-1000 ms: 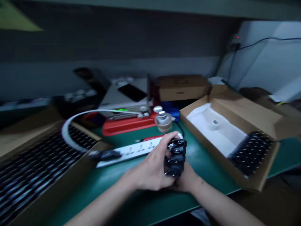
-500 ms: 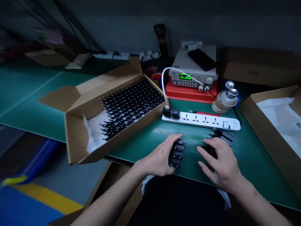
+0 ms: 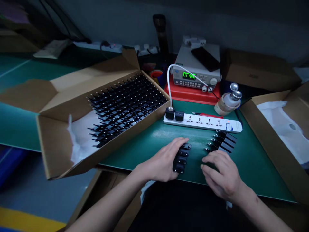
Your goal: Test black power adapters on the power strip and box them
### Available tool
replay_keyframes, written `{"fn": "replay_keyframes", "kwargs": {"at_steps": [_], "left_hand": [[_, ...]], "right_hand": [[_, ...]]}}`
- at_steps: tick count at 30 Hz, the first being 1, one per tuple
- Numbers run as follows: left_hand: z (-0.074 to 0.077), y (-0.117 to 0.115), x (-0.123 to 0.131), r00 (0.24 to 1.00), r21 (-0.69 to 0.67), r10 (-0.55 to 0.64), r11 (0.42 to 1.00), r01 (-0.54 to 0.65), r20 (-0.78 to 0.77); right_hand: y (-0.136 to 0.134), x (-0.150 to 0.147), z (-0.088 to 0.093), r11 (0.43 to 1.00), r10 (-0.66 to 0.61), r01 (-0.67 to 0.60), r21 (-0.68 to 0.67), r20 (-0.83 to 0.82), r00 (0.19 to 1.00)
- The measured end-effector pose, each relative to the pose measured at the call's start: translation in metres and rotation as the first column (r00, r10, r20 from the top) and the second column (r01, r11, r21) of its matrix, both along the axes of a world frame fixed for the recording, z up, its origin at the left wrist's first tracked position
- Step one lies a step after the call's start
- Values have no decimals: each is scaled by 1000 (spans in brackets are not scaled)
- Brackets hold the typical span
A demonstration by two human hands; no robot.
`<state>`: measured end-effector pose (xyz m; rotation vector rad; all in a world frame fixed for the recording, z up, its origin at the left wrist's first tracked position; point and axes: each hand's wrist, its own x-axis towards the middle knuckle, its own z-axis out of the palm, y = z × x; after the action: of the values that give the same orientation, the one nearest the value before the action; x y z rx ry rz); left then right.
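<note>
My left hand [image 3: 165, 159] is curled round a short stack of black plug adapters [image 3: 181, 158] standing on the green mat [image 3: 149, 143]. My right hand [image 3: 223, 174] hovers with fingers spread just behind a second row of black adapters [image 3: 223, 141] lying near the white power strip [image 3: 205, 124]. Its fingertips are close to that row; I cannot tell if they touch it.
An open cardboard box [image 3: 55, 151] full of black adapters [image 3: 123, 106] sits at the left. A tester with a green display [image 3: 195, 75] stands on a red base behind the strip, with a phone on top. Another open box [image 3: 270, 138] with white foam lies at the right. A tape roll [image 3: 225, 104] stands by the strip.
The view has swung left and steadied. My right hand came off the stack, moved right to the second adapter row, then drew back slightly. My left hand keeps its stack.
</note>
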<state>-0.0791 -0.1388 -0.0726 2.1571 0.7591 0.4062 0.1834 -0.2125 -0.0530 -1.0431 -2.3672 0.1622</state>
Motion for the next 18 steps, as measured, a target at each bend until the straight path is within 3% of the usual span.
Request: {"fn": "replay_keyframes", "kwargs": {"at_steps": [4, 7, 10, 12, 14, 18], "left_hand": [[6, 0, -4, 999, -9, -13, 1000, 13, -37], [23, 2, -13, 987, 39, 45, 998, -40, -155], [42, 7, -18, 927, 146, 152, 983, -108, -342], [47, 8, -14, 873, 215, 197, 970, -110, -446], [39, 10, -7, 852, 264, 211, 960, -89, -480], [-5, 22, -2, 938, 382, 162, 924, -34, -308]], "right_hand": [[9, 20, 4, 978, -202, 198, 64, 52, 978], [19, 42, 0, 940, -340, 340, 34, 185, 922], [24, 64, -11, 933, -325, 355, -51, 302, 896], [24, 73, -19, 946, -282, 318, -64, 318, 905], [24, 79, -24, 960, -249, 275, -43, 312, 917], [30, 89, -33, 982, -176, 187, -6, 317, 932]]}}
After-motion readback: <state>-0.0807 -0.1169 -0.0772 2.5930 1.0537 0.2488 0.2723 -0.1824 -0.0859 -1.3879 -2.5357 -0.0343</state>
